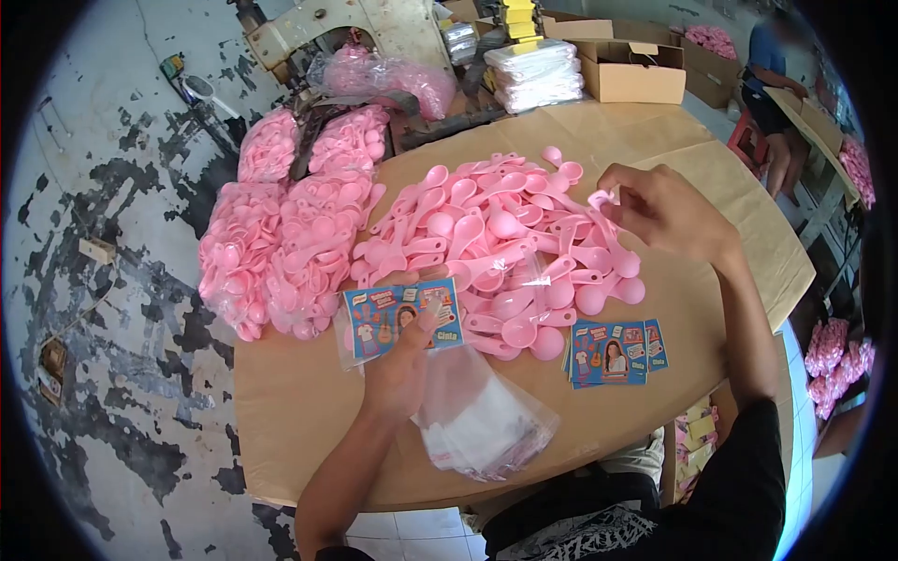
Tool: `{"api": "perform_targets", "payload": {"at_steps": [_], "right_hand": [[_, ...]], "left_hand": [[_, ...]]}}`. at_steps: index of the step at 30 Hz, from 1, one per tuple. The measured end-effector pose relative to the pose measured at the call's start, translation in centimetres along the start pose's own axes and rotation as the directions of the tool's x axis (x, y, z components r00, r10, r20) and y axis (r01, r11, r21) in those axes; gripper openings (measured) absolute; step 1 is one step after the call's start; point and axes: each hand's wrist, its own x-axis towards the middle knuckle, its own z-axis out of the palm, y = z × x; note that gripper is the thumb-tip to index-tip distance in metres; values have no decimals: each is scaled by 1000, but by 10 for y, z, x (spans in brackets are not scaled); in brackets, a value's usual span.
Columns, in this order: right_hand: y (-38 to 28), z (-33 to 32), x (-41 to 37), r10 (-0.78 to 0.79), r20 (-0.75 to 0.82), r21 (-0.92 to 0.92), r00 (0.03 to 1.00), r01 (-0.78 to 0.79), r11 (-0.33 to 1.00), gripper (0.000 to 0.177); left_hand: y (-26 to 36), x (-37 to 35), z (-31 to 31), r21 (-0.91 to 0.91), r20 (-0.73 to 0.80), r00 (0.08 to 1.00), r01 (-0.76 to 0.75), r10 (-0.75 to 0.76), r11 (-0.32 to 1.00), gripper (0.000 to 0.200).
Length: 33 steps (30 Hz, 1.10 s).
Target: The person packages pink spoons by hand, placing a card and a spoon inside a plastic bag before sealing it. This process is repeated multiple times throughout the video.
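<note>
Pink spoons [505, 224] between left hand [400, 366], gripping blue card [372, 320], and right hand [669, 213], pinching one

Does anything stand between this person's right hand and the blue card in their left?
Yes: the heap of pink spoons lies on the table between the right hand and the blue card in the left hand. It looks low enough to reach over.

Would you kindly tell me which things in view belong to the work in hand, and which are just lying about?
Seemingly part of the work:
- loose pink spoons
- card in the left hand
- stack of cards
- clear bags

Seemingly just lying about:
- open cardboard box
- pale machine
</note>
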Motion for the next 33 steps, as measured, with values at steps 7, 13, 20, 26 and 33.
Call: {"api": "perform_targets", "payload": {"at_steps": [7,13,20,26,33], "right_hand": [[-14,32,-8,-188,-211,697,959,283,659,19],[-12,40,-8,-305,-399,649,865,501,573,23],[-19,52,-6,-223,-128,765,966,239,598,21],[-17,55,-3,-221,-9,812,975,136,567,14],[-32,57,-1,-98,13,725,995,58,686,17]], "left_hand": [[16,4,7,-139,-87,996,16,-29,990,33],[11,7,-8,-206,-174,979,71,-108,976,41],[17,7,-1,-230,-74,994,64,-83,971,37],[14,6,-4,-111,-109,992,58,-71,992,38],[19,9,0,-133,-157,986,31,-52,991,35]]}}
